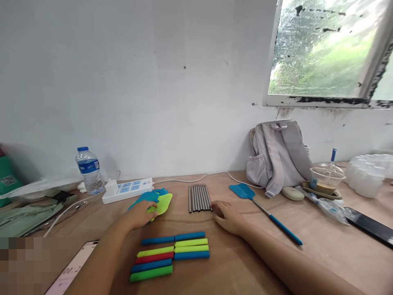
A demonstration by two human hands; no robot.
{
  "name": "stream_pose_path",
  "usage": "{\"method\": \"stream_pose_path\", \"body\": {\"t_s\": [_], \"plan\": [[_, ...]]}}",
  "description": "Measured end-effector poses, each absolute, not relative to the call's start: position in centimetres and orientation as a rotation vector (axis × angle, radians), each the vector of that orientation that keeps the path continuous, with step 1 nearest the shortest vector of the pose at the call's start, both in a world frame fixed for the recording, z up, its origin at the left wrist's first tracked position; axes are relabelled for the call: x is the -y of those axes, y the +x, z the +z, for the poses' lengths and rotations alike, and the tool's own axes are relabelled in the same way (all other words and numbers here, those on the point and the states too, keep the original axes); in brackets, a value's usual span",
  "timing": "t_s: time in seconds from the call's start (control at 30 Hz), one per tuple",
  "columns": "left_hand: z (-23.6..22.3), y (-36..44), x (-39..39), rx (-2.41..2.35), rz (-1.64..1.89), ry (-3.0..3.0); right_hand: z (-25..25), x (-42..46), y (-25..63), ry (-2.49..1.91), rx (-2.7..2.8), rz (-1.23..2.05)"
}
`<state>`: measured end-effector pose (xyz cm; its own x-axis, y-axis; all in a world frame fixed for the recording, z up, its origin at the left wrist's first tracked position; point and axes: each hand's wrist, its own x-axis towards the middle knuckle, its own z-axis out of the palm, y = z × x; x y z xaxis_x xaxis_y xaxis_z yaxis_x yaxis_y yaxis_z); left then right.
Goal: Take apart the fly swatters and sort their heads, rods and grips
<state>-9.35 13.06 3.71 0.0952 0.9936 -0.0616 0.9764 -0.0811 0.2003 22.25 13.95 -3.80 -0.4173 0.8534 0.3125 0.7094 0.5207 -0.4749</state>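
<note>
My left hand (143,215) is closed at the edge of a yellow-green perforated fly swatter head (165,203), which lies with several blue heads (147,198) in a loose pile. Several metal rods (199,198) lie side by side in the middle of the table. Just to their right my right hand (229,216) rests on the table, fingers curved and apart, its fingertips at the lower end of the rightmost rod. An assembled blue fly swatter (270,216) lies beyond that hand. Nearer me are coloured handle sleeves (155,257) in blue, yellow, red and green, set in two columns.
A power strip (129,189) and water bottle (90,170) stand at the back left, a phone (73,268) at the front left. On the right are a backpack (279,157), a drink cup (327,178), plastic containers (365,174) and a black phone (373,226). A white cable (196,179) runs behind.
</note>
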Motion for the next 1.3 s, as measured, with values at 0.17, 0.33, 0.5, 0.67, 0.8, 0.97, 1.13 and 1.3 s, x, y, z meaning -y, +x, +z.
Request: {"method": "stream_pose_path", "body": {"t_s": [0.17, 0.33, 0.5, 0.67, 0.8, 0.97, 1.13, 1.3], "plan": [[3.5, -9.5, -12.9, -2.023, 0.143, 2.174, -3.7, -13.8, 22.3, -1.257, 2.266, 0.367], [3.5, -7.8, -12.9, -2.076, 0.210, 2.271, -3.5, -13.6, 22.2, -1.244, 2.291, 0.350], [2.5, -3.2, -12.0, -1.783, 0.240, 2.462, -3.4, -13.5, 22.1, -1.253, 2.286, 0.335], [0.5, -0.5, -11.1, -1.595, 0.239, 2.493, -3.4, -13.6, 22.1, -1.248, 2.314, 0.329], [-0.1, -0.6, -11.2, -1.557, 0.316, 2.504, -3.4, -13.6, 22.1, -1.242, 2.342, 0.333], [0.0, -0.7, -11.2, -1.532, 0.381, 2.486, -3.4, -13.7, 22.2, -1.248, 2.356, 0.341], [0.4, -0.8, -11.2, -1.554, 0.347, 2.507, -3.3, -13.4, 22.0, -1.262, 2.314, 0.326], [2.6, -0.9, -10.7, -1.623, 0.307, 2.543, -3.5, -11.6, 23.8, -1.369, 2.237, 0.050]]}}
